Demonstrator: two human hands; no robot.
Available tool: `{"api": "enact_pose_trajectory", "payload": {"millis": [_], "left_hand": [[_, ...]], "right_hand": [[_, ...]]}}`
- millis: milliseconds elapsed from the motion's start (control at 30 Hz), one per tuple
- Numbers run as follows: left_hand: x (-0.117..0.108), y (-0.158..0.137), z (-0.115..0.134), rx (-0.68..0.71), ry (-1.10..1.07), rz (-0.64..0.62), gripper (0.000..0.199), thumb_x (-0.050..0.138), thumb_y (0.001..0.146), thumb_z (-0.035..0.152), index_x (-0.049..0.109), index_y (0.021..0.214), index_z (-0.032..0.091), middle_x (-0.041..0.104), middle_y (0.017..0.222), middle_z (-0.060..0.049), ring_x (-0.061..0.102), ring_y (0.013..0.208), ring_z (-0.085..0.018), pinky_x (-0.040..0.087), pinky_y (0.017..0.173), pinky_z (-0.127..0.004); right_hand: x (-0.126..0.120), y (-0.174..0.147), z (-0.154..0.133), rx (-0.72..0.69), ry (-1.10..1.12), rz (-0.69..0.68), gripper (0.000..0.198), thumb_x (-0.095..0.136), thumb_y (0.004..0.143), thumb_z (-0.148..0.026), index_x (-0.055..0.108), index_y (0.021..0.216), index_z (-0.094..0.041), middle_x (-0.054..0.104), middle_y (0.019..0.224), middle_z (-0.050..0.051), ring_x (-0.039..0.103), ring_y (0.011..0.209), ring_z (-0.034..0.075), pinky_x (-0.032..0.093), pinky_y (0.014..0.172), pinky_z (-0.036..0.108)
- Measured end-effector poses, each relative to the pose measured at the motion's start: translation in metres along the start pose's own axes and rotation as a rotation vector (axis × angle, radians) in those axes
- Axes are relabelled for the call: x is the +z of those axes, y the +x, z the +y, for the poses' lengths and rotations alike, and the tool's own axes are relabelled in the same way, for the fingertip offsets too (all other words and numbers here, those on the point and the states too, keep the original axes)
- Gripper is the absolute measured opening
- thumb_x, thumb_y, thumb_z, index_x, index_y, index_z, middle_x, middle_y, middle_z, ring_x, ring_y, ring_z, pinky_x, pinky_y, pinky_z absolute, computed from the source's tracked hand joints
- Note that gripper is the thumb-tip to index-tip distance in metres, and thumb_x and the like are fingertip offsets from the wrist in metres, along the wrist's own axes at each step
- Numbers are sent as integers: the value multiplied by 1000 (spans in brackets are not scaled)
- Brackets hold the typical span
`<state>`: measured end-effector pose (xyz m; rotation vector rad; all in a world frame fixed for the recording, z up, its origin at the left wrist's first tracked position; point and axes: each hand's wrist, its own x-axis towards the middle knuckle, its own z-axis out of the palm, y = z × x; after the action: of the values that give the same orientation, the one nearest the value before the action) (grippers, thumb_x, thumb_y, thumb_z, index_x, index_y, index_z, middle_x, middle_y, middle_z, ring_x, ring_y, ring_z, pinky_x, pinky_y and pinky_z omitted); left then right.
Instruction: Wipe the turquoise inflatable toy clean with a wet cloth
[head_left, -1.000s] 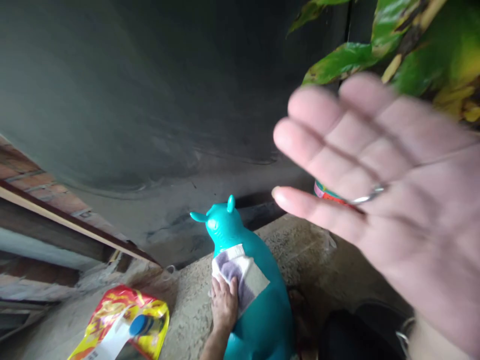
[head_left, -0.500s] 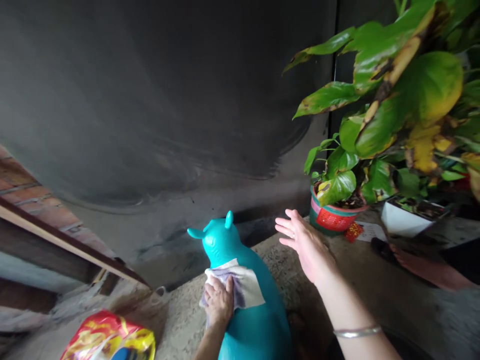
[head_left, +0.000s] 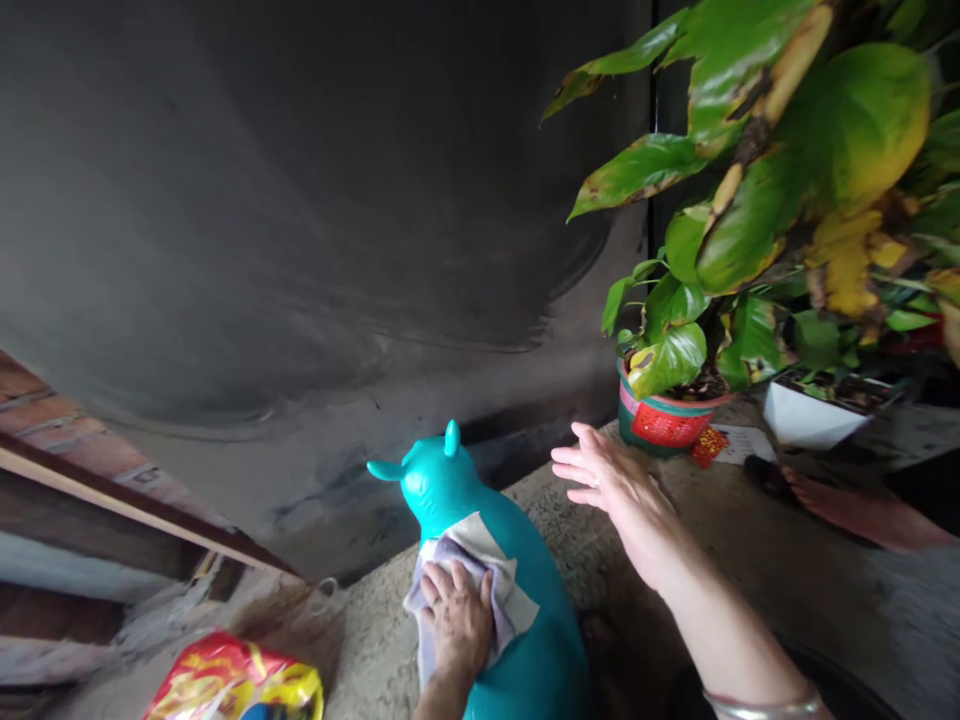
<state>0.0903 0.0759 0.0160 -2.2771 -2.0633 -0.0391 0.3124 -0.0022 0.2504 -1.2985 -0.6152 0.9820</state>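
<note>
A teal inflatable animal toy (head_left: 517,540) with two upright ears stands on the ground before me, its head toward the dark wall. My left hand (head_left: 459,615) presses a white and purple cloth (head_left: 517,600) against the toy's back just below the neck. The fingers of that hand are bent over the bunched fabric, and its palm is hidden. To the right of the toy, my right hand (head_left: 611,475) hovers in the air with its fingers stretched out, touching nothing. A silver bangle (head_left: 772,705) circles the right wrist.
A leafy plant in a green and red pot (head_left: 667,420) stands at the right, beside a white planter (head_left: 814,410). A red and yellow plastic bag (head_left: 232,680) lies at the lower left. Bricks and a wooden beam (head_left: 142,505) edge the left. The dark wall (head_left: 300,200) rises behind.
My left hand has slid the cloth slightly right and down over the toy's back, bunching it more. The right hand stays open in the air. The view has shifted a little.
</note>
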Motion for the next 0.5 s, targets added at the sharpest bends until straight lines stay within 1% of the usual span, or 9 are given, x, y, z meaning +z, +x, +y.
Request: {"api": "enact_pose_trajectory", "payload": {"millis": [67, 133, 200, 300, 367, 433, 500], "left_hand": [[-11, 16, 12, -48, 40, 36, 64, 33, 90, 49, 44, 130, 0, 28, 144, -34, 29, 134, -46, 36, 98, -60], [-14, 18, 15, -51, 44, 39, 64, 36, 90, 49, 44, 130, 0, 30, 143, -34, 29, 134, -47, 35, 99, -60], [-10, 4, 11, 17, 53, 24, 59, 39, 89, 44, 46, 132, 4, 32, 146, -29, 26, 136, -44, 34, 102, -58], [4, -31, -4, 165, 81, 12, 52, 43, 87, 39, 50, 133, 15, 33, 150, -18, 23, 140, -39, 31, 107, -56], [10, -49, -12, 194, 93, 15, 53, 46, 85, 40, 49, 134, 18, 33, 150, -16, 23, 140, -38, 29, 108, -56], [10, -55, -13, 196, 100, -6, 55, 49, 85, 42, 47, 135, 19, 31, 151, -16, 21, 141, -38, 27, 109, -57], [3, -47, -6, 218, 90, -29, 56, 47, 86, 43, 44, 137, 21, 26, 153, -16, 16, 142, -38, 26, 109, -58]], "right_hand": [[-1, 4, 3, -3, -19, -3, 69, 45, 84, -69, 39, 136, -23, 58, 126, 13, 57, 113, 25, 47, 92, 43], [-1, 8, 5, -4, -51, -8, 75, 43, 84, -70, 34, 139, -20, 56, 128, 14, 57, 113, 25, 46, 95, 44], [-3, 12, 7, -7, -94, -7, 79, 40, 84, -72, 32, 141, -18, 53, 132, 16, 56, 115, 25, 44, 97, 44], [-6, 12, 9, -22, -140, -2, 82, 41, 81, -75, 34, 141, -20, 49, 137, 15, 53, 119, 27, 45, 97, 44], [-9, 10, 10, -37, -162, -18, 81, 42, 80, -75, 36, 140, -21, 48, 138, 14, 51, 121, 28, 45, 97, 44], [-13, 8, 13, -64, -188, -47, 76, 42, 82, -73, 38, 139, -22, 48, 138, 14, 49, 124, 28, 44, 99, 44], [-16, 7, 17, -85, -220, -66, 72, 41, 84, -71, 39, 138, -23, 51, 135, 14, 48, 124, 27, 42, 100, 45]]}}
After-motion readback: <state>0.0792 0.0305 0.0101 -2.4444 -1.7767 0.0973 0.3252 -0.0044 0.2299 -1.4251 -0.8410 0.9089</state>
